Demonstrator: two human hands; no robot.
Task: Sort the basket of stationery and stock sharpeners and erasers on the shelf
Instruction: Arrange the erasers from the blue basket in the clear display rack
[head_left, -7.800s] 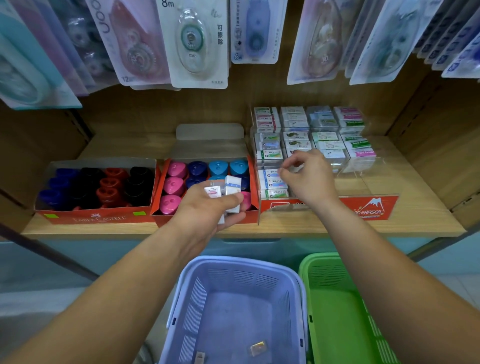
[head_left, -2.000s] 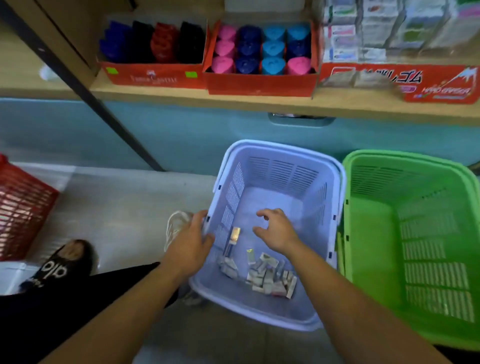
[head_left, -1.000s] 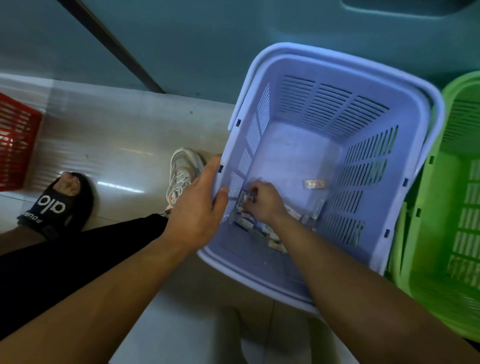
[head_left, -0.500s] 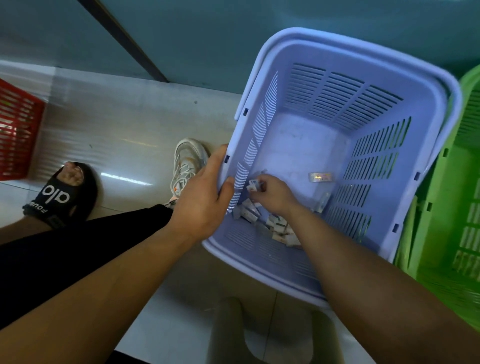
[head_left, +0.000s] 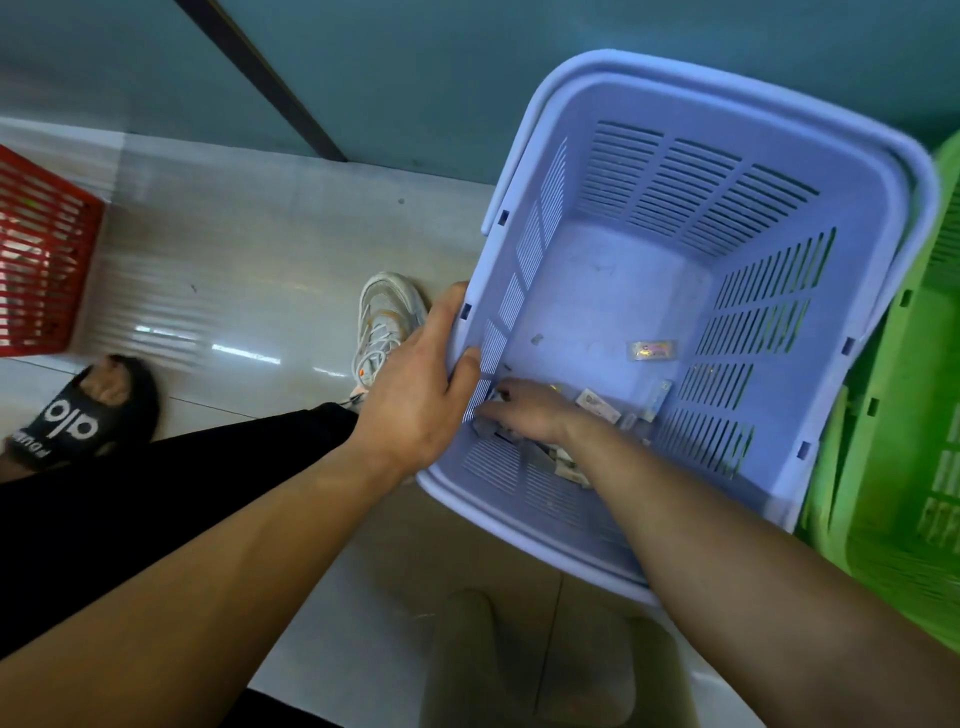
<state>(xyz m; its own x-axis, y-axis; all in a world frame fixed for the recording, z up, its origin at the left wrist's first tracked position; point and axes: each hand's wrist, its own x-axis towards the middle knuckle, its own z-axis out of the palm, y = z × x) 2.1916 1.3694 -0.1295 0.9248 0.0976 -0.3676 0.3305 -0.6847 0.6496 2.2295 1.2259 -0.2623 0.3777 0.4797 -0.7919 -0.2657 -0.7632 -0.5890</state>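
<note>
- Down by the floor, the left hand (head_left: 415, 395) grips the basket (head_left: 701, 171) by its side wall, thumb hooked over the rim to the inside, fingers curled round the outside.
- Just to the right of that thumb, the right hand (head_left: 524, 413) is inside the basket, low in the near corner, knuckles up, fingers pointing at the wall the left hand holds.
- Whether those fingers are pinching anything or just lying flat, I cannot tell; their tips are hidden against the wall.
- A small heap of erasers (head_left: 561, 460) lies on the basket floor under and just behind the right wrist, touching it.
- One eraser (head_left: 597, 405) sits just right of the right hand.
- A shiny packet (head_left: 653, 349) lies flat beyond the hand and well apart from it.
- A green basket (head_left: 909, 415) stands against the far side, right of the right arm.
- A white shoe (head_left: 384, 322) is just beyond the left hand's knuckles.
- Well left of it are a black slipper (head_left: 78, 410) and a red basket (head_left: 36, 249).
</note>
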